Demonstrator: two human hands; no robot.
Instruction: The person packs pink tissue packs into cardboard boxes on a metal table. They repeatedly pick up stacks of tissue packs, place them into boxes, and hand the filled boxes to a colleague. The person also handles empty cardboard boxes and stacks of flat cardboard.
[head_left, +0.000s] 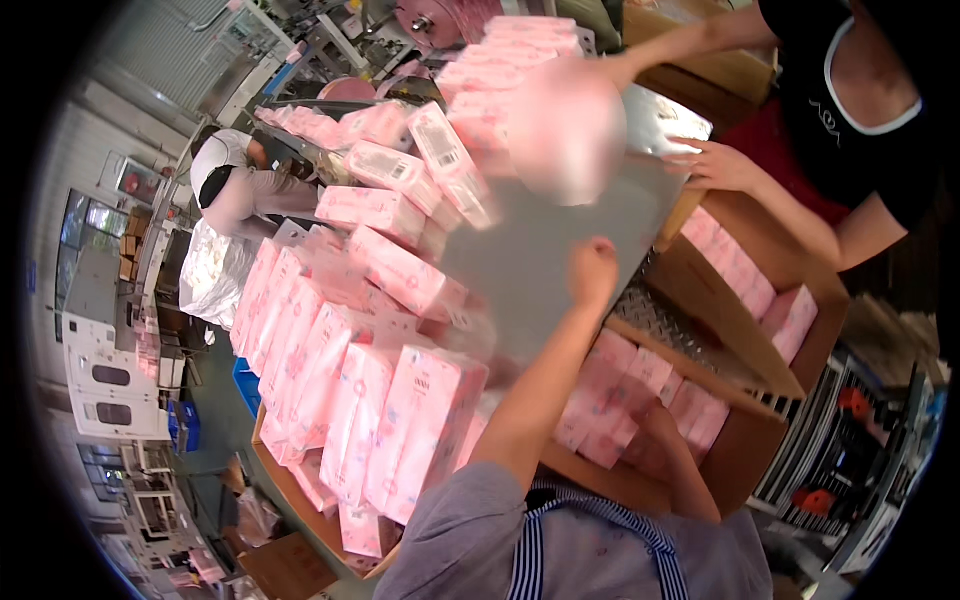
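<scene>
My left hand (594, 268) is over the bare grey tabletop (550, 235), its fingers curled into a loose fist with nothing visible in it. Down to the right, my right hand (655, 422) reaches into an open cardboard carton (745, 455). It is at the pink tissue packs (605, 390) that stand in rows there; its fingers are dim and partly hidden, so its grip does not show. To the left of my left arm, many pink plastic-wrapped tissue packs (425, 430) lean in a heap, several along the near edge standing upright.
Across the table a co-worker in a black top has one hand (715, 165) by the table's edge and the other arm stretched over it. Another carton (830, 290) holds pink packs. A second person (225, 170) bends at the far left. Machinery (430, 25) stands behind the heap.
</scene>
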